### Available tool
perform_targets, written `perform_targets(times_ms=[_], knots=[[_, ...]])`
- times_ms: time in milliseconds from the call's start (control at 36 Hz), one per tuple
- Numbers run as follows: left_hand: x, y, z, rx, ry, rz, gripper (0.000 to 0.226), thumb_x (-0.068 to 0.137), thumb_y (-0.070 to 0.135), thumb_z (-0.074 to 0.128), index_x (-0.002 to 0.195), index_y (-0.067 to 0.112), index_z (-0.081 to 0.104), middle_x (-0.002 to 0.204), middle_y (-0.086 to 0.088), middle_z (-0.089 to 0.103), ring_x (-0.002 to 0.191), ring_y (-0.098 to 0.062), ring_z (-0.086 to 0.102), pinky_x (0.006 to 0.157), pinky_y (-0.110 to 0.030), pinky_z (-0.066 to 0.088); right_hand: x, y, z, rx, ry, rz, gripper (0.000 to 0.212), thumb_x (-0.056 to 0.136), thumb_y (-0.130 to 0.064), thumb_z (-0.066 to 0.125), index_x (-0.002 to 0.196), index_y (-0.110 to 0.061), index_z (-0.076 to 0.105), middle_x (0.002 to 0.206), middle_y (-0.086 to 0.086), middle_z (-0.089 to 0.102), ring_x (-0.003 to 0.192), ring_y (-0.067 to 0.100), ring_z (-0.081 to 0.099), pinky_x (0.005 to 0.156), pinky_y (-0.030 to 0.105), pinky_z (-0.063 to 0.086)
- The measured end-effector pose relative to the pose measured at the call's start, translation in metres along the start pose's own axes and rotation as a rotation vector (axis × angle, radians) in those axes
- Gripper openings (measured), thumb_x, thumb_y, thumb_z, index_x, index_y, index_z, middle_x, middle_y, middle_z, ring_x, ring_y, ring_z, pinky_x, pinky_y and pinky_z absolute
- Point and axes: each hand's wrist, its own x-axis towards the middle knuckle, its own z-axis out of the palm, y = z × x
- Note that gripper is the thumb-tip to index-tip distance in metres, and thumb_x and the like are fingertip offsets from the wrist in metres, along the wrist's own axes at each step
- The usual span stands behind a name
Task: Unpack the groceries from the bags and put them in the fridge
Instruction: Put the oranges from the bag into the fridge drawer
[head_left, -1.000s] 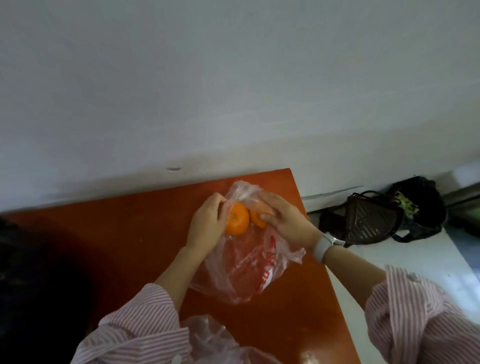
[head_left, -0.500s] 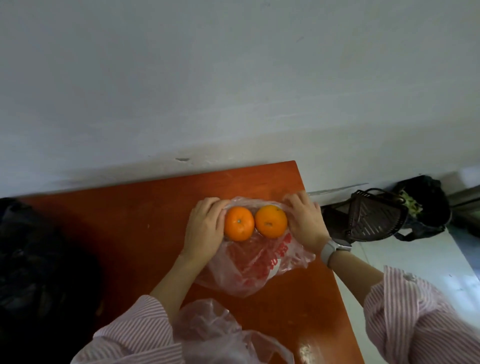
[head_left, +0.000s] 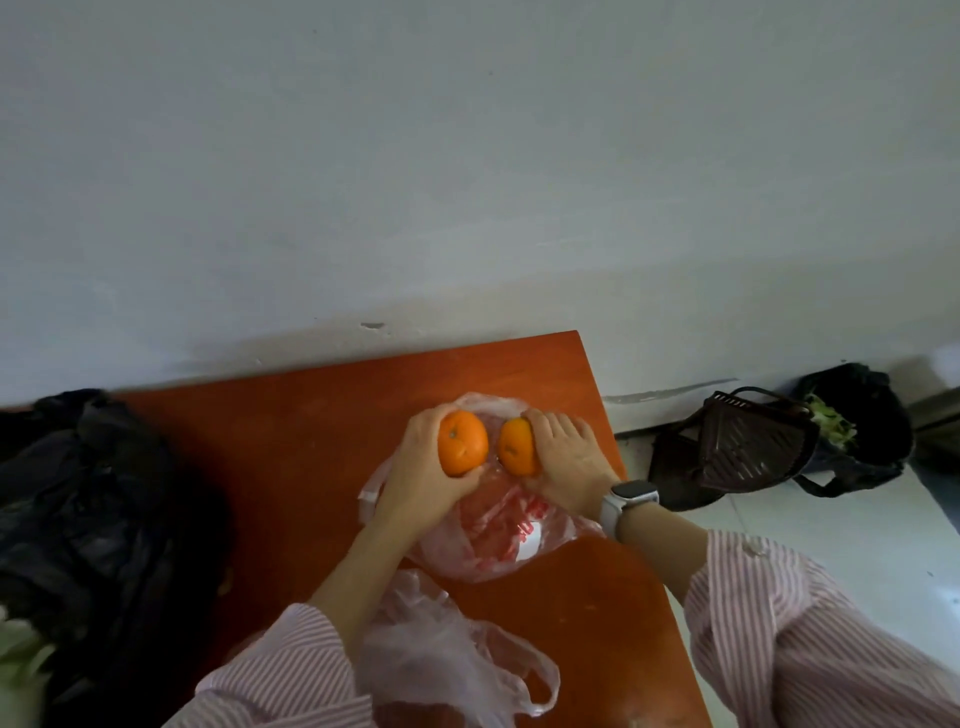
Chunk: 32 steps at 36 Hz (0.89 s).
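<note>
Two oranges are held side by side just above a clear plastic bag with red print that lies on the orange-brown table. My left hand grips the larger, left orange, with its fingers curled round it. My right hand grips the smaller, right orange; a smartwatch sits on that wrist. The two fruits almost touch. The fridge is out of view.
A second, crumpled clear bag lies near the table's front edge. A black bag covers the table's left side, with something pale green at its lower left. On the floor to the right stand a dark plastic basket and a black bag of greens. A grey wall rises behind.
Both oranges have come out of the printed bag, one in each hand, and now sit higher in my hands; the bag has sunk flat on the table.
</note>
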Motion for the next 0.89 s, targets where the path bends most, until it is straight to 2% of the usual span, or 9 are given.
perform_targets(times_ms=[83, 139, 222, 306, 417, 556, 694, 806, 889], knots=[[-0.024, 0.012, -0.018, -0.001, 0.120, -0.029, 0.076, 0.066, 0.019, 0.081, 0.131, 0.021, 0.041, 0.123, 0.006, 0.036, 0.112, -0.005, 0.037, 0.093, -0.019, 0.029, -0.009, -0.006, 0.006, 0.067, 0.082, -0.027, 0.082, 0.079, -0.049, 0.060, 0.140, -0.012, 0.021, 0.152, 0.008, 0.021, 0.144, 0.025, 0.002, 0.116, 0.048, 0.001], [-0.044, 0.022, -0.033, -0.018, 0.179, -0.041, 0.076, 0.065, 0.018, 0.082, 0.129, 0.022, 0.042, 0.123, 0.005, 0.038, 0.112, -0.006, 0.039, 0.094, -0.021, 0.032, -0.021, -0.015, 0.002, 0.215, 0.159, -0.049, 0.081, 0.079, -0.049, 0.062, 0.139, -0.013, 0.022, 0.151, 0.008, 0.023, 0.144, 0.023, 0.002, 0.116, 0.045, -0.002], [-0.074, 0.037, -0.049, -0.051, 0.231, -0.082, 0.074, 0.064, 0.018, 0.083, 0.127, 0.022, 0.043, 0.124, 0.001, 0.039, 0.107, -0.005, 0.040, 0.090, -0.020, 0.034, -0.050, -0.035, -0.017, 0.444, 0.262, -0.076, 0.076, 0.075, -0.039, 0.071, 0.135, -0.017, 0.029, 0.143, 0.005, 0.035, 0.137, 0.020, 0.024, 0.115, 0.040, 0.013], [-0.104, 0.054, -0.056, -0.087, 0.266, -0.125, 0.074, 0.065, 0.017, 0.083, 0.127, 0.023, 0.044, 0.127, -0.002, 0.037, 0.101, -0.005, 0.041, 0.081, -0.013, 0.035, -0.087, -0.051, -0.030, 0.655, 0.333, -0.030, 0.076, 0.071, -0.033, 0.078, 0.131, -0.024, 0.032, 0.129, 0.000, 0.039, 0.116, 0.010, 0.037, 0.098, 0.027, 0.036], [-0.141, 0.073, -0.053, -0.135, 0.240, -0.096, 0.074, 0.066, 0.015, 0.083, 0.128, 0.024, 0.042, 0.127, 0.000, 0.035, 0.099, -0.005, 0.041, 0.071, -0.001, 0.031, -0.143, -0.059, -0.029, 0.772, 0.385, 0.033, 0.075, 0.069, -0.026, 0.080, 0.125, -0.031, 0.031, 0.124, -0.002, 0.028, 0.110, 0.011, 0.036, 0.082, 0.000, 0.032], [-0.192, 0.088, -0.041, -0.168, 0.136, 0.001, 0.080, 0.064, 0.029, 0.083, 0.128, 0.033, 0.035, 0.130, 0.002, 0.037, 0.111, -0.016, 0.045, 0.078, -0.019, 0.040, -0.223, -0.058, -0.005, 0.779, 0.427, 0.130, 0.079, 0.068, -0.035, 0.079, 0.126, -0.038, 0.025, 0.121, -0.009, 0.020, 0.109, 0.013, 0.037, 0.092, 0.025, 0.042], [-0.260, 0.099, -0.016, -0.226, -0.004, 0.068, 0.077, 0.068, 0.026, 0.081, 0.131, 0.029, 0.037, 0.131, 0.003, 0.041, 0.114, -0.014, 0.044, 0.087, -0.028, 0.041, -0.327, -0.066, 0.032, 0.882, 0.490, 0.311, 0.075, 0.071, -0.036, 0.076, 0.127, -0.038, 0.027, 0.119, -0.010, 0.036, 0.103, 0.012, 0.048, 0.087, 0.032, 0.049], [-0.328, 0.102, 0.010, -0.192, -0.170, 0.107, 0.081, 0.068, 0.031, 0.080, 0.135, 0.031, 0.035, 0.135, 0.006, 0.037, 0.124, -0.014, 0.037, 0.102, -0.037, 0.035, -0.423, -0.083, 0.061, 0.917, 0.514, 0.469, 0.067, 0.071, -0.039, 0.075, 0.118, -0.042, 0.028, 0.113, -0.014, 0.040, 0.098, 0.010, 0.050, 0.075, 0.020, 0.047], [-0.372, 0.124, 0.032, -0.140, -0.311, 0.161, 0.079, 0.071, 0.031, 0.078, 0.135, 0.031, 0.033, 0.132, 0.005, 0.037, 0.119, -0.011, 0.038, 0.092, -0.023, 0.033, -0.497, -0.086, 0.074, 0.742, 0.563, 0.598, 0.064, 0.069, -0.047, 0.073, 0.121, -0.037, 0.036, 0.115, -0.009, 0.042, 0.100, 0.012, 0.050, 0.082, 0.024, 0.045]])
